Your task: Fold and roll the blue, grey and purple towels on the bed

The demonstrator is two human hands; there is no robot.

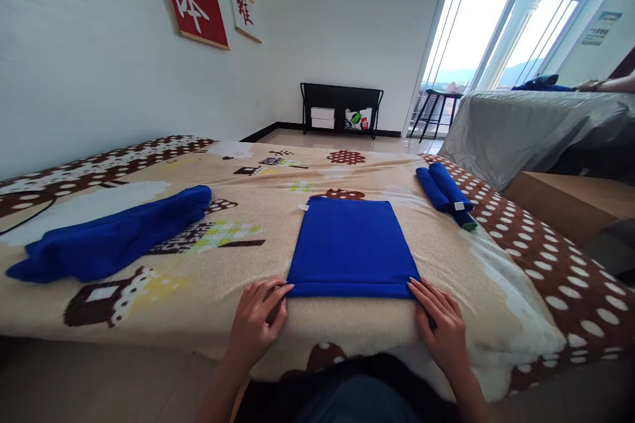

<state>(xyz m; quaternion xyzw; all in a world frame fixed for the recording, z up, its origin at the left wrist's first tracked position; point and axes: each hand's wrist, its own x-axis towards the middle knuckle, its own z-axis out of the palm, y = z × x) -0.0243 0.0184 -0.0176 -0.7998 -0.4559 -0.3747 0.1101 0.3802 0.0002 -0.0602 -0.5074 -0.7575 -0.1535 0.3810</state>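
A blue cloth (354,244) lies flat in a neat rectangle, with a narrow strip folded over along its near edge. A small white tag sticks out at its far left corner. My left hand (260,317) pinches the near left corner, thumb below and fingers on top. At the near right corner, my right hand (441,320) grips the folded edge in the same way. To the left lies a loose, crumpled blue cloth (119,231). Rolled blue cloths (444,192) with a white label rest at the right.
A patterned blanket (238,211) with a dotted brown border covers the surface. Beyond the right edge stand a cardboard box (560,201) and a plastic-covered table (536,115), where another person's arm (615,84) shows. A black rack (342,109) and a stool (439,106) stand at the back.
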